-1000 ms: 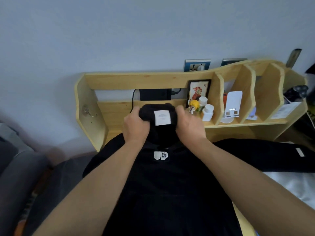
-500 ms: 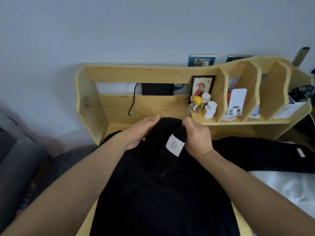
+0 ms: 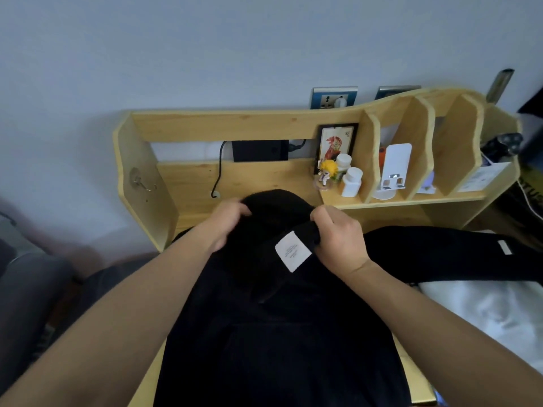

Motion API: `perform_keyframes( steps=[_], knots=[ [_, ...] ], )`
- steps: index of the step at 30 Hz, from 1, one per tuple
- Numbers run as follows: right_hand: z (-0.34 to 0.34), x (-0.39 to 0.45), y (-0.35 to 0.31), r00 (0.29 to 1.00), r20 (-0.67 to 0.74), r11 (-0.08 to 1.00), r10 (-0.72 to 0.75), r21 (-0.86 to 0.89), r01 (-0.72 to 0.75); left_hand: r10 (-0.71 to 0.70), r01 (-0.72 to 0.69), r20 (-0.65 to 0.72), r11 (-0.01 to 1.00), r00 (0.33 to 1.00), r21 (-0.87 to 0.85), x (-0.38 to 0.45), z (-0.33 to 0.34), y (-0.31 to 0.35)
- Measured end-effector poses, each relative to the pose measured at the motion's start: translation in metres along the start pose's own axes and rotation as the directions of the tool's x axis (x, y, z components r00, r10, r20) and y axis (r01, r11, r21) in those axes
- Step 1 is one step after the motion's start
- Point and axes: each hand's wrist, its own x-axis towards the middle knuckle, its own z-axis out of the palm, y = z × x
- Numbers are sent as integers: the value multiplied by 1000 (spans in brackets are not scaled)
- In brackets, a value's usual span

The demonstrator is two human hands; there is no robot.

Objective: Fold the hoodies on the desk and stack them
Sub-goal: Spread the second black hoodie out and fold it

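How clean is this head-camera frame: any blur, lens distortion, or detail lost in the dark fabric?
Head view: the left hand is motion-blurred, while the right hand and the white label are sharper; the wooden shelf bows from wide-angle distortion; the black hoodie is so dark its folds barely show; lighting is soft, without glare.

A plain pale blue-grey wall (image 3: 205,48) filled the upper half of the view, evenly lit, with a blue-framed wall socket (image 3: 334,97) set in it above a light wooden desk hutch (image 3: 223,124). The hutch had an open bay with a black adapter (image 3: 260,150) and its hanging cable (image 3: 218,174), a metal hook (image 3: 138,180) on its side panel, and upright dividers (image 3: 414,148) forming slots over a low shelf (image 3: 411,198). A grey upholstered seat (image 3: 26,292) stood low at one edge, and white bedding (image 3: 487,315) lay at the other.
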Motion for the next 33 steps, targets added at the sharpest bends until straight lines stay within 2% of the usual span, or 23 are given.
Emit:
perform_keyframes(
  steps=[1, 2, 3, 4, 5, 6, 8, 9, 10, 12, 14, 18, 20, 22, 23, 25, 27, 29, 30, 31, 33],
  knots=[
    [-1, -9, 7, 988, 132, 997, -80, -8, 82, 50, -54, -81, 998, 995, -44, 2, -5, 10],
    [-3, -20, 15, 926, 348, 988, -143, -9, 156, 120, -122, -111, 992, 987, -15, 2, -9, 19],
    [-6, -29, 24, 809, 572, 984, -131, -22, 175, 200, -191, -82, 976, 976, 103, 0, -14, 28],
    [-10, -36, 33, 678, 734, 988, -41, -69, 135, 275, -262, -13, 928, 961, 264, -3, -17, 35],
    [-14, -37, 40, 593, 802, 992, 79, -124, 37, 335, -332, 66, 851, 940, 408, -6, -19, 41],
    [-18, -32, 45, 569, 801, 982, 188, -147, -117, 368, -383, 137, 768, 920, 514, -8, -19, 45],
    [-21, -11, 49, 671, 662, 895, 333, 2, -446, 377, -441, 238, 675, 895, 591, -9, -16, 48],
    [-19, 5, 46, 710, 607, 834, 358, 134, -535, 378, -462, 271, 644, 885, 610, -9, -13, 47],
    [-15, 20, 38, 718, 608, 780, 339, 245, -576, 386, -482, 296, 610, 874, 629, -9, -9, 46],
    [1, 41, 20, 673, 698, 750, 245, 303, -588, 405, -509, 320, 552, 856, 661, -8, -3, 45],
    [18, 46, 8, 626, 755, 816, 197, 228, -531, 460, -531, 306, 514, 833, 674, -9, 4, 44],
    [30, 42, -3, 596, 749, 839, 288, 103, -535, 599, -533, 171, 501, 782, 682, -5, 10, 39],
    [35, 30, -10, 612, 705, 831, 357, 60, -554, 619, -533, 123, 539, 776, 653, -3, 9, 34],
    [39, 26, 2, 683, 629, 851, 370, 65, -522, 612, -573, 187, 528, 768, 627, -5, 4, 27],
    [34, 29, 13, 704, 593, 851, 390, 61, -522, 607, -607, 258, 482, 751, 632, -5, -1, 25],
    [21, 43, 41, 718, 575, 828, 392, 121, -548, 549, -619, 390, 325, 739, 715, -2, -17, 20],
    [7, 55, 55, 721, 644, 855, 255, 198, -479, 431, -522, 406, 195, 806, 830, 4, -30, 17],
    [2, 60, 54, 699, 704, 880, 125, 246, -405, 363, -416, 348, 127, 864, 901, 13, -37, 10],
    [2, 60, 54, 670, 735, 870, 103, 259, -419, 368, -387, 311, 153, 876, 909, 17, -39, 4],
    [2, 61, 52, 634, 768, 859, 93, 260, -441, 385, -367, 264, 225, 884, 902, 20, -42, -2],
    [3, 60, 54, 578, 808, 824, 117, 246, -511, 416, -325, 132, 436, 900, 839, 19, -44, -14]
  ],
)
